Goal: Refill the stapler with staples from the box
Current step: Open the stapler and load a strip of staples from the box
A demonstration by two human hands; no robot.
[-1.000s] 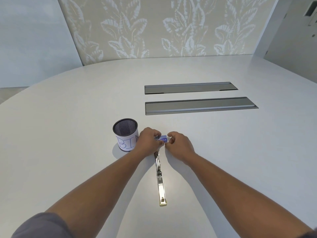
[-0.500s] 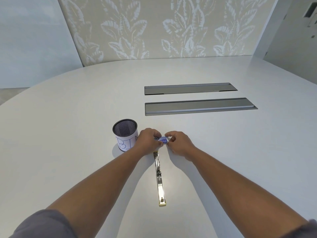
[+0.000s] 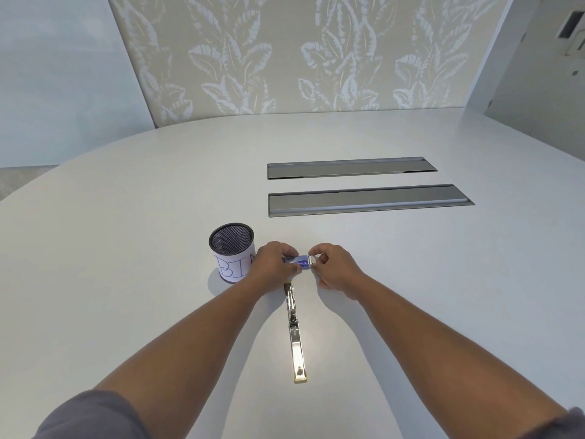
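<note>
A small blue and white staple box is held just above the white table, between both hands. My left hand grips its left end. My right hand pinches its right end, where a pale inner edge shows. The stapler lies folded out flat and shiny on the table, running from under the hands toward me, its near end with a yellowish tip.
A black mesh cup with a paper label reading "BIN" stands just left of my left hand. Two long grey recessed panels lie in the table beyond the hands. A leaf-patterned wall stands behind.
The box has turned to show more of its blue side, and my right fingers have shifted to its right end. The stapler and cup have not moved.
</note>
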